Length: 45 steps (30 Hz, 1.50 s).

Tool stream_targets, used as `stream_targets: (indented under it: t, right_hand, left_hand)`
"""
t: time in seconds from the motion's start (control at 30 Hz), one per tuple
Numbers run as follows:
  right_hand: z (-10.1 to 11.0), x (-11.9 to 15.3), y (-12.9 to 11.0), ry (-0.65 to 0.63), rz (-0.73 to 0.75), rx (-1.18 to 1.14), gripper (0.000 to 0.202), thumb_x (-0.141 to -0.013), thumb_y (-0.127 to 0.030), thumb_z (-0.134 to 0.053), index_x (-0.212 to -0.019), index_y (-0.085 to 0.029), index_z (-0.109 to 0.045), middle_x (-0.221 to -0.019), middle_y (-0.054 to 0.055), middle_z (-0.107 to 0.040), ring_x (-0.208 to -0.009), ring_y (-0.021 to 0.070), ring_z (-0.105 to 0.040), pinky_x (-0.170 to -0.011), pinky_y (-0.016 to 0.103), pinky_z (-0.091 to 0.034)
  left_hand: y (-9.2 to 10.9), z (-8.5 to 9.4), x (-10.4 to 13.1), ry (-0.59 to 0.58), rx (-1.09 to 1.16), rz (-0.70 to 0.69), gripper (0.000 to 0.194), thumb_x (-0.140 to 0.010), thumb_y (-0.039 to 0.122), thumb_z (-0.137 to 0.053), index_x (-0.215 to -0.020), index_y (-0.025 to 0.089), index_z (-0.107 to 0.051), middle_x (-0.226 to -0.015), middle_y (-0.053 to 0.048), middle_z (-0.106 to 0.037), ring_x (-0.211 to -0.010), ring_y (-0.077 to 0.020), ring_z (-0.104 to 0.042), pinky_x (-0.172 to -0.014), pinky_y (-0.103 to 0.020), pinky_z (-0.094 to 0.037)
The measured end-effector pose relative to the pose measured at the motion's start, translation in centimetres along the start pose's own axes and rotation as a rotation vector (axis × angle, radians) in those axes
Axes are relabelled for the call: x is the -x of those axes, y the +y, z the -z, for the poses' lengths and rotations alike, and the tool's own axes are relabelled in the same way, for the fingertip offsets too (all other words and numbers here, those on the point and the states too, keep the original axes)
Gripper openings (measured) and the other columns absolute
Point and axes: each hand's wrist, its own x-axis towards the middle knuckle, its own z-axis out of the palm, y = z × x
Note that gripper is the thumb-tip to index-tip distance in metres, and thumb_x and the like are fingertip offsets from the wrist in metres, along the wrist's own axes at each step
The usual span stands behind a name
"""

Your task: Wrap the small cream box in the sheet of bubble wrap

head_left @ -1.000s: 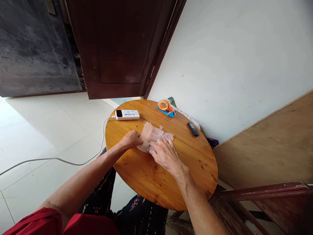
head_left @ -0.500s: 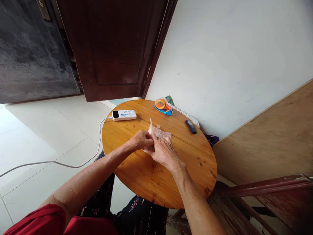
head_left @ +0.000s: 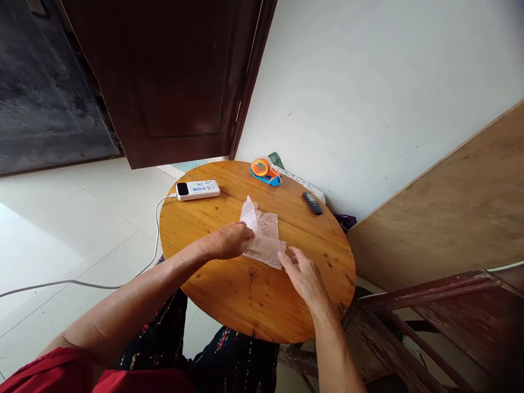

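Clear bubble wrap (head_left: 268, 224) lies partly unfolded on the round wooden table (head_left: 262, 305), its far-left flap standing up. My left hand (head_left: 235, 240) is closed on its left side, fingertips pinching the film. Through the wrap's near part something flat and pale shows faintly; I cannot make out what it is. At the near right corner of the wrap is my right hand (head_left: 301, 268), fingers apart and curved, the thumb by the edge of the film. Whether that thumb touches the wrap I cannot tell.
A white device with a dark screen (head_left: 198, 190) lies at the back left, a white cable (head_left: 155, 229) running from it off the table. Toward the back are an orange-and-blue tape dispenser (head_left: 266, 171) and a dark blurred object (head_left: 313, 203). The white wall (head_left: 368, 109) borders the far side.
My right hand has moved away from the left, rightward and nearer, its fingers now apart. The bubble wrap is more spread out between my hands. The view has shifted slightly.
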Motion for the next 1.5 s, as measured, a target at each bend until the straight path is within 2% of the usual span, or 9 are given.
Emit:
stream_targets:
  t: [0.17, 0.3, 0.47, 0.67, 0.93, 1.13, 1.2, 1.3, 1.5]
  right_hand:
    - [-1.6, -1.6, -0.6, 0.050, -0.026, -0.052, 0.071, -0.078, -0.056, -0.060, -0.131, -0.009, -0.055, -0.084, 0.009, -0.073, -0.086, 0.0267, -0.068, -0.076, 0.034, -0.047]
    - [-3.0, -2.3, -0.7, 0.104, -0.002, -0.207, 0.076, -0.073, -0.055, -0.063, -0.133, -0.009, -0.053, -0.070, 0.002, -0.067, -0.070, 0.0222, -0.064, -0.064, 0.031, -0.046]
    - [-3.9, -2.2, -1.0, 0.166, 0.064, -0.408, 0.065, -0.073, -0.047, -0.064, -0.127, -0.011, -0.059, -0.063, -0.003, -0.061, -0.057, 0.0155, -0.053, -0.055, 0.027, -0.043]
    - [-4.2, -2.2, -2.3, 0.148, 0.143, -0.572, 0.052, -0.077, -0.045, -0.065, -0.120, -0.015, -0.065, -0.074, 0.001, -0.069, -0.063, 0.0165, -0.060, -0.060, 0.028, -0.049]
    - [-5.1, -2.6, -4.3, 0.163, 0.184, -0.460, 0.047, -0.082, -0.045, -0.061, -0.118, -0.015, -0.068, -0.090, 0.009, -0.077, -0.076, 0.0228, -0.070, -0.071, 0.035, -0.057]
    - [-3.8, -1.4, -5.1, 0.107, 0.221, -0.379, 0.044, -0.087, -0.044, -0.054, -0.115, -0.015, -0.070, -0.102, 0.013, -0.077, -0.094, 0.0281, -0.072, -0.085, 0.040, -0.057]
    - [-3.2, -1.0, -5.1, 0.037, 0.266, -0.372, 0.045, -0.090, -0.040, -0.049, -0.122, -0.014, -0.066, -0.107, 0.014, -0.076, -0.099, 0.0273, -0.071, -0.087, 0.040, -0.056]
    - [-2.6, -0.7, -4.9, -0.079, 0.346, -0.337, 0.048, -0.090, -0.028, -0.044, -0.135, -0.015, -0.056, -0.112, 0.012, -0.075, -0.093, 0.0223, -0.072, -0.082, 0.035, -0.057]
    - [-2.6, -0.4, -5.8, -0.114, 0.408, -0.136, 0.058, -0.084, -0.023, -0.056, -0.142, -0.020, -0.047, -0.117, 0.010, -0.073, -0.092, 0.0224, -0.071, -0.080, 0.034, -0.056]
  left_hand:
    - [0.4, -1.3, 0.0, 0.076, -0.085, 0.059, 0.017, -0.085, 0.019, -0.050, -0.078, 0.017, -0.065, -0.093, -0.007, -0.064, -0.081, -0.0189, -0.063, -0.074, -0.028, -0.047]
    - [0.7, -2.1, 0.2, 0.146, -0.120, 0.075, 0.017, -0.086, 0.022, -0.051, -0.084, 0.018, -0.067, -0.097, -0.008, -0.063, -0.084, -0.0207, -0.065, -0.074, -0.030, -0.050]
    - [0.4, -2.9, 0.1, 0.201, -0.134, 0.072, 0.018, -0.086, 0.024, -0.052, -0.090, 0.018, -0.069, -0.097, -0.009, -0.061, -0.086, -0.0215, -0.065, -0.076, -0.031, -0.053]
    - [0.2, -3.3, -0.2, 0.200, -0.116, 0.088, 0.021, -0.086, 0.029, -0.053, -0.094, 0.018, -0.070, -0.099, -0.010, -0.062, -0.087, -0.0241, -0.067, -0.075, -0.033, -0.054]
    - [0.5, -3.2, -0.8, 0.168, -0.089, 0.104, 0.024, -0.086, 0.028, -0.053, -0.099, 0.016, -0.069, -0.101, -0.013, -0.065, -0.091, -0.0270, -0.068, -0.078, -0.035, -0.056]
    - [0.6, -3.2, -0.8, 0.188, 0.021, 0.128, 0.023, -0.085, 0.027, -0.051, -0.095, 0.016, -0.069, -0.098, -0.013, -0.067, -0.087, -0.0269, -0.069, -0.077, -0.035, -0.054]
    - [0.4, -3.1, -0.6, 0.199, 0.132, 0.136, 0.028, -0.083, 0.025, -0.055, -0.106, 0.016, -0.067, -0.100, -0.011, -0.068, -0.085, -0.0238, -0.068, -0.077, -0.032, -0.053]
    - [0.0, -2.8, -0.4, 0.195, 0.320, 0.144, 0.048, -0.077, 0.020, -0.059, -0.125, 0.015, -0.057, -0.097, -0.006, -0.069, -0.078, -0.0176, -0.066, -0.071, -0.026, -0.050]
    - [-0.2, -2.8, -0.5, 0.199, 0.439, 0.203, 0.045, -0.078, 0.023, -0.059, -0.122, 0.015, -0.056, -0.087, -0.001, -0.069, -0.072, -0.0154, -0.063, -0.064, -0.024, -0.046]
